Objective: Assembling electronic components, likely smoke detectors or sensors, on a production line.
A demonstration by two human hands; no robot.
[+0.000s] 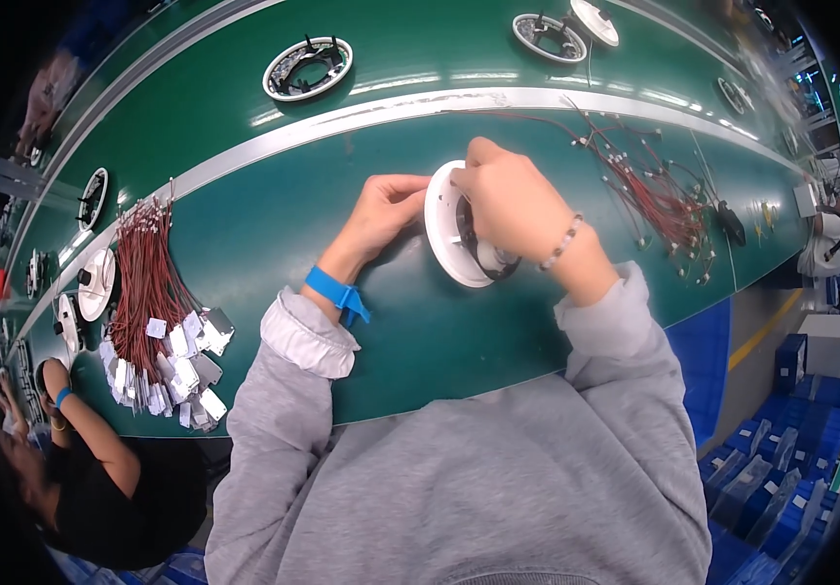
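Plainly white, round, shallow dish (446, 239), tilted

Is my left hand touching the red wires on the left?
Apart. The head view shows green table between your left hand and those red wires.

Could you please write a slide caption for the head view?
Left hand and right hand on a white disc over a green bench, with red wires on both sides.

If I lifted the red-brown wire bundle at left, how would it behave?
The wire bundle would probably flop: its wires are thin and curving. The flat silvery pieces clustered at its near end might dangle and swing, and overlapping wires could tangle.
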